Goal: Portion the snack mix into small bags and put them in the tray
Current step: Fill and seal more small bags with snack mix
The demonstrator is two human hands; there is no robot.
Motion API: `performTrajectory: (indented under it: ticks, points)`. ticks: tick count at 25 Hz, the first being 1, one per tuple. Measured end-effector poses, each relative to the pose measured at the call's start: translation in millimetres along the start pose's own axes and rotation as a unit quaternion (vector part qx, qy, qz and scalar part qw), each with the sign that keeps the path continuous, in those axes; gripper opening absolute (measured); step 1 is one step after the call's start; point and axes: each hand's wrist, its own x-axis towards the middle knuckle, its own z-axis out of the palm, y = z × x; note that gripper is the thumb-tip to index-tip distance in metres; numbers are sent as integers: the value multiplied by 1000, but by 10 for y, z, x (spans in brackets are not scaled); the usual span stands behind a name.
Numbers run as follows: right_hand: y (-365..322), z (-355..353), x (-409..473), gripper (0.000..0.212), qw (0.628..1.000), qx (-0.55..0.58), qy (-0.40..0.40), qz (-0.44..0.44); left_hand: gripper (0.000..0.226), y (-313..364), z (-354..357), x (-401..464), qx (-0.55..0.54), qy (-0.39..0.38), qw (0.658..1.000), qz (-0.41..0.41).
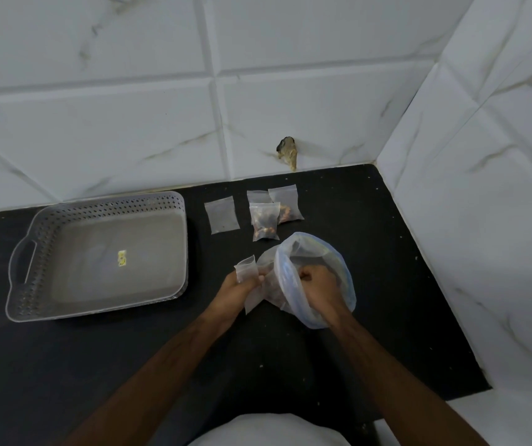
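You face a black speckled desk set in a corner of white marbled wall tiles, one chipped.

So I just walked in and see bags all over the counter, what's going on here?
A person is portioning snack mix. The left hand holds a small empty bag, while the right hand reaches into the large bag, fingers curled. Filled small bags lie on the black counter near the wall, with an empty bag lying beside them. The gray tray on the left holds no bags yet.
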Motion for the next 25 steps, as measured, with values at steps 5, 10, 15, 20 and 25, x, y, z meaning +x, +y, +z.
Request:
performTrajectory:
  ticks: [5, 10, 15, 20, 25]
  points:
    - [-73, 31, 120, 17, 982, 119, -43, 141, 22, 13, -23, -36, -27, 3, 1000, 16]
    - [-190, -114, 55, 16, 946, 261, -61, 180, 23, 53, -100, -49, 74, 24, 996, 52]
    - [-171, -369, -127, 16, 955, 264, -79, 110, 29, 24, -241, -94, 195, 58, 971, 128]
    - [-60, -597, -335, 17, 953, 279, -82, 83, 42, 312, -163, -281, 221, 31, 947, 229]
    - [-174, -884, -587, 16, 944, 321, -69, 40, 26, 402, -78, -278, 287, 47, 911, 292]
